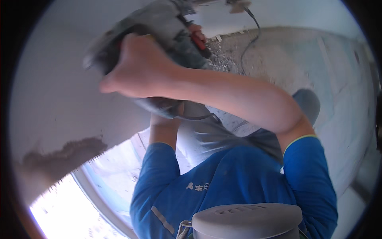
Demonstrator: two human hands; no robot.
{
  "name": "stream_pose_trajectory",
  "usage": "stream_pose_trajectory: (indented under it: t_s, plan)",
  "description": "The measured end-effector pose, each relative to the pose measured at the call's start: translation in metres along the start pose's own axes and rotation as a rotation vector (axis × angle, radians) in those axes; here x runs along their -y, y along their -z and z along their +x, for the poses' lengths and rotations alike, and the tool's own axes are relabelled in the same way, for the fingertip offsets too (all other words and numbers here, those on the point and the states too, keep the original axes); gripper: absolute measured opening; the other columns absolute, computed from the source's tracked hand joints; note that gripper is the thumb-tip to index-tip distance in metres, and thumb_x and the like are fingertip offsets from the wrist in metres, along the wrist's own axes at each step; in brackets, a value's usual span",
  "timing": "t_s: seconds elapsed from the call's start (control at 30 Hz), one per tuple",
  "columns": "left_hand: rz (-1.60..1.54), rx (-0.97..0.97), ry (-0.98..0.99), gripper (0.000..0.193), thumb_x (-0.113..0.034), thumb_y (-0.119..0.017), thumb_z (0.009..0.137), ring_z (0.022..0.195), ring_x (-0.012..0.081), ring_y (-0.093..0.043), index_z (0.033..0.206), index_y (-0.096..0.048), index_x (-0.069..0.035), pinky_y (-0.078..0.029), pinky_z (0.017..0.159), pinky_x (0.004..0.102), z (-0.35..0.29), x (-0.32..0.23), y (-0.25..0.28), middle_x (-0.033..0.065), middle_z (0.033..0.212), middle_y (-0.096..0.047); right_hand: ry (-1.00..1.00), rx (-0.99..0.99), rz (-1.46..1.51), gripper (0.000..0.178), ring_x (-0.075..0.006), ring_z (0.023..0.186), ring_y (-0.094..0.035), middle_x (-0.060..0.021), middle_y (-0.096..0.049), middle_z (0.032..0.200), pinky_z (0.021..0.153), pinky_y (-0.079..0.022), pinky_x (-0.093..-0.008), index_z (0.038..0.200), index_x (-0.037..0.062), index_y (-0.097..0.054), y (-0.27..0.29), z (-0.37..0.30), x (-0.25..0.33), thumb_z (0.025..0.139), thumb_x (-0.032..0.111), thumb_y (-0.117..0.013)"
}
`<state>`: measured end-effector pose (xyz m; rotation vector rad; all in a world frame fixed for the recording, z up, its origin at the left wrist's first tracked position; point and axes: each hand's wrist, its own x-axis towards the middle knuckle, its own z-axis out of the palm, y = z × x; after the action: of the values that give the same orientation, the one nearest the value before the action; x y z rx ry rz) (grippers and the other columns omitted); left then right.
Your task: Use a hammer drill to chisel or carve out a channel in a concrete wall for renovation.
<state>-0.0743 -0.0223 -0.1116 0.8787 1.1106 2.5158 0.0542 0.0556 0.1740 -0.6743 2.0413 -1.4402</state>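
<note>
A bulky, dusty grey and black power tool (149, 22), which looks like a rotary hammer, is held across the upper part of the view beside the wall. My right hand (139, 67) is closed round its rear handle, with the forearm crossing over my body. From below, my left forearm goes up behind the tool. Past the tool's far side, fingers of my left hand (195, 31) show, wrapped at a red and black side grip (201, 44). The tool's body hides most of that hand. Motion blurs the tool, and its working end cannot be made out.
A pale wall (59, 91) rises on the left, its lower edge ragged and brown (63, 151) above a bright opening. Rubble (225, 55) lies along the base of the far wall. A dark cable (248, 44) runs over the dusty floor (338, 107). A grey respirator (246, 219) shows at the lower edge.
</note>
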Motion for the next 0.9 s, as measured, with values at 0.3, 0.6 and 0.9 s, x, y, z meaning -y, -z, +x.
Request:
stream_pose_trajectory:
  t_s: [0.3,0.6,0.9]
  plan:
    - [-0.085,-0.719,0.31,0.024,-0.013,-0.058,0.08,0.058,0.0141,-0.047,0.062,-0.042,-0.014,-0.042,0.075,0.0392,0.021,-0.059,-0.076,-0.0024,0.056,-0.043,0.062,-0.013,0.046,0.061,-0.0355,0.085,-0.066,-0.027,-0.063,0.087,0.074,-0.054,-0.0369,0.101,-0.0166,-0.046,-0.028,0.004,0.0,0.062,0.023,-0.073]
    - [-0.173,-0.679,0.273,0.02,-0.014,-0.058,0.081,0.061,0.0135,-0.047,0.066,-0.044,-0.014,-0.041,0.078,0.0394,0.012,-0.056,-0.07,-0.0028,0.058,-0.043,0.055,0.019,0.125,0.061,-0.0362,0.086,-0.065,-0.0271,-0.062,0.089,0.075,-0.053,-0.0365,0.105,-0.018,-0.043,-0.051,0.02,-0.007,0.063,0.017,-0.07]
    - [-0.166,-0.73,0.321,0.021,-0.012,-0.056,0.082,0.062,0.0143,-0.049,0.064,-0.044,-0.013,-0.042,0.08,0.04,0.01,-0.059,-0.059,-0.0023,0.058,-0.044,0.054,-0.026,0.175,0.056,-0.0361,0.084,-0.065,-0.0259,-0.062,0.088,0.073,-0.053,-0.0357,0.099,-0.0163,-0.048,-0.042,0.024,-0.008,0.061,0.018,-0.071]
